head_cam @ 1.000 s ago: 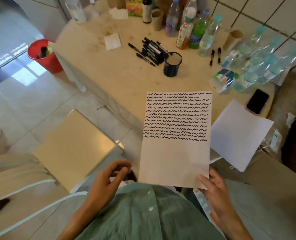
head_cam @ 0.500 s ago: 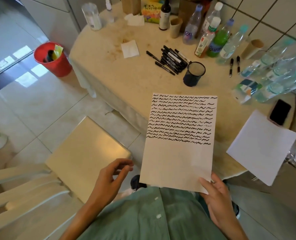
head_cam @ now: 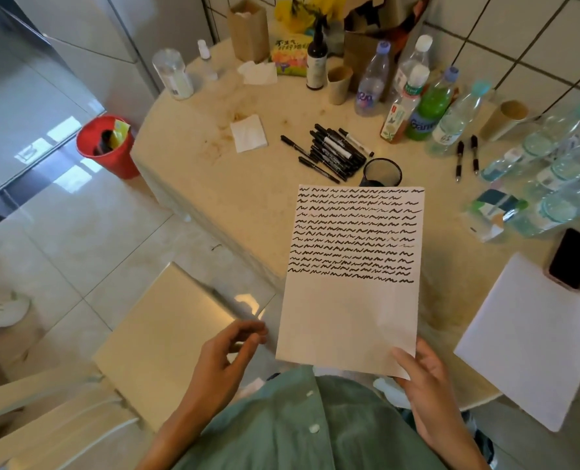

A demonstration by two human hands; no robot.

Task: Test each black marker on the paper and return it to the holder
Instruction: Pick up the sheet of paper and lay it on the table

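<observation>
- Presently, the paper (head_cam: 353,283) is pinched at its near right corner by the right hand (head_cam: 424,378), thumb on top, and is held up over the near edge of the table (head_cam: 234,198) rather than laid flat on it.
- The left hand (head_cam: 227,354) is held free just beside the sheet's near left corner, its fingers loosely curled, with nothing grasped.
- The upper part of the sheet is seen to be filled with rows of black squiggles; the lower part is left blank.
- Beyond the sheet's far edge, the holder (head_cam: 382,173), a dark cup, is stood near the middle of the table and appears to contain no markers.
- The black markers (head_cam: 336,152) are heaped just beside the holder, on its far left side, all lying on the tabletop.
- Two black pens (head_cam: 466,157) are laid apart towards the right edge, near a cluster of bottles (head_cam: 417,100).
- A blank sheet (head_cam: 533,340) is overhung at the near right edge, with a phone (head_cam: 572,257) touching its far corner.
- Much testing is judged already done, given the marks, yet no marker is returned; the pile remains to be worked through and put back.
</observation>
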